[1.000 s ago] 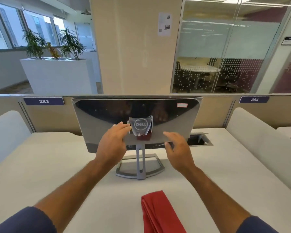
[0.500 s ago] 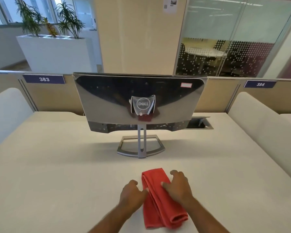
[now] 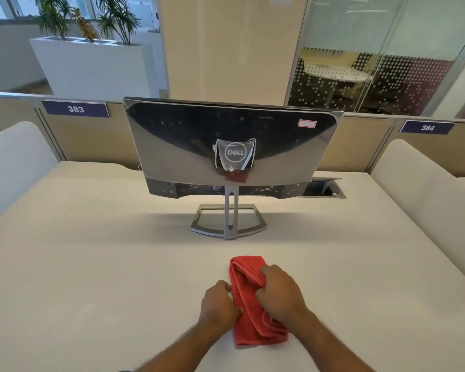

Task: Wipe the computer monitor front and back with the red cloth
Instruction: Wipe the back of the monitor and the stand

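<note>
The red cloth [image 3: 253,304], soft, light and folded, lies on the surface [image 3: 91,264] in front of the monitor [image 3: 226,146], whose glossy back faces the camera; it is best bunched at mid-length. The right hand [image 3: 278,294] clenches its middle folds in a full grip, while the left hand [image 3: 219,304] pinches its left edge. Compared with 0.5 s ago, the right fingers have curled from flat into a grasp, gathering the fabric.

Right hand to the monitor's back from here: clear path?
Probably yes. The right hand grips the red cloth, and only bare table lies between it and the monitor, whose back faces the person.
</note>
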